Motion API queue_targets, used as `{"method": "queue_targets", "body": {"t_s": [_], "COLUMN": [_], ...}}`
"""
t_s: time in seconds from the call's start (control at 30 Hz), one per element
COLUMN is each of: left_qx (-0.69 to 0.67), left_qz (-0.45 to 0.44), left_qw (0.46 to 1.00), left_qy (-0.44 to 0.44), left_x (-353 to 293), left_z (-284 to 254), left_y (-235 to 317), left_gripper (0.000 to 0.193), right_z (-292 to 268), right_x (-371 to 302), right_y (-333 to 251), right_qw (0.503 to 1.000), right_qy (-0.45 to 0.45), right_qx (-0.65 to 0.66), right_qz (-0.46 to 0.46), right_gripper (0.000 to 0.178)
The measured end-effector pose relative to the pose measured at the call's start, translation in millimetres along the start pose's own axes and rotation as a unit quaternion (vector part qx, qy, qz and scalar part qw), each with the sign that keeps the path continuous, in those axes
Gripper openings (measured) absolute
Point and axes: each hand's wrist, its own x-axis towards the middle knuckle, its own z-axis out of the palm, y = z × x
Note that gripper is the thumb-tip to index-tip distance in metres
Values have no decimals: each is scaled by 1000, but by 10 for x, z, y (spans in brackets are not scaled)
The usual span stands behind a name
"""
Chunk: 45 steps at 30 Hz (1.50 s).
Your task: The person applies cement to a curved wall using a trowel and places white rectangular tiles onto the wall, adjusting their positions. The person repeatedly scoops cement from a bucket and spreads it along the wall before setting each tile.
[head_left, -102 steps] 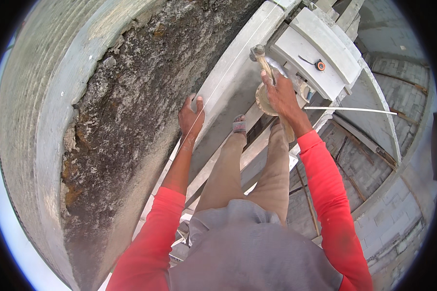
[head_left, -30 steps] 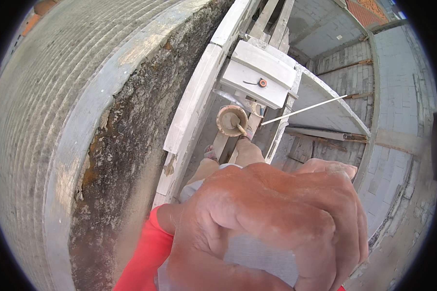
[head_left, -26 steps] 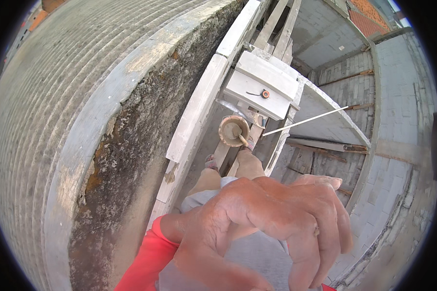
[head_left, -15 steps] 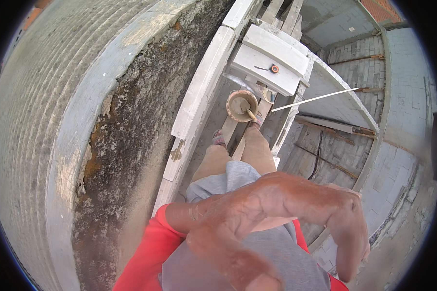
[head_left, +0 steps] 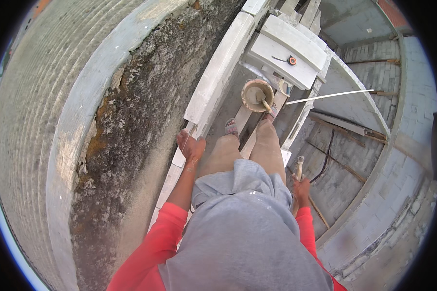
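My left hand (head_left: 191, 145) is at the top of the low wall on the left, beside the near end of a long pale block (head_left: 216, 72). Its fingers are curled, with a thin pale strip or line showing by them; what they hold is too small to make out. On the right, my right hand (head_left: 301, 188) is closed around a wooden-handled tool (head_left: 300, 167). The tool's rounded end points up and away from me, and the hand covers its middle. Beyond my feet stands a round bucket (head_left: 257, 95) of grey mortar with a wooden-handled tool in it.
Planks (head_left: 242, 119) lie under my feet. Pale blocks (head_left: 281, 58) stacked ahead carry an orange-and-black tape measure (head_left: 291, 60). A thin white strip (head_left: 330, 96) juts out to the right, above a deep walled space. Corrugated roofing (head_left: 48, 97) rises on the left beyond a rough ledge.
My hands have parted from in front of my body. The left has gone to the wall top, and the right now shows low on the right with a tool. The view has shifted slightly.
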Motion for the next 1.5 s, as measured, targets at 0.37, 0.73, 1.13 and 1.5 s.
{"method": "queue_targets", "body": {"t_s": [0.37, 0.73, 1.13, 1.5], "left_qx": [-198, -109, -278, -343], "left_qz": [93, 58, -35, -31], "left_qw": [950, 992, 959, 939], "left_qy": [-221, -5, -38, 6], "left_x": [-589, 363, 948, 867], "left_z": [-746, 22, 478, 614], "left_y": [-168, 137, -162, -171], "left_gripper": [69, 94, 91, 94], "right_z": [396, 97, 474, 1404], "right_x": [-136, 258, 490, 654], "right_y": [1049, 444, -2086, -4119], "right_qw": [996, 994, 969, 844], "right_qy": [-6, -56, -70, -90], "right_qx": [-48, -57, -27, -69], "right_qz": [-79, 79, -236, -524], "right_gripper": [51, 37, 43, 59]}}
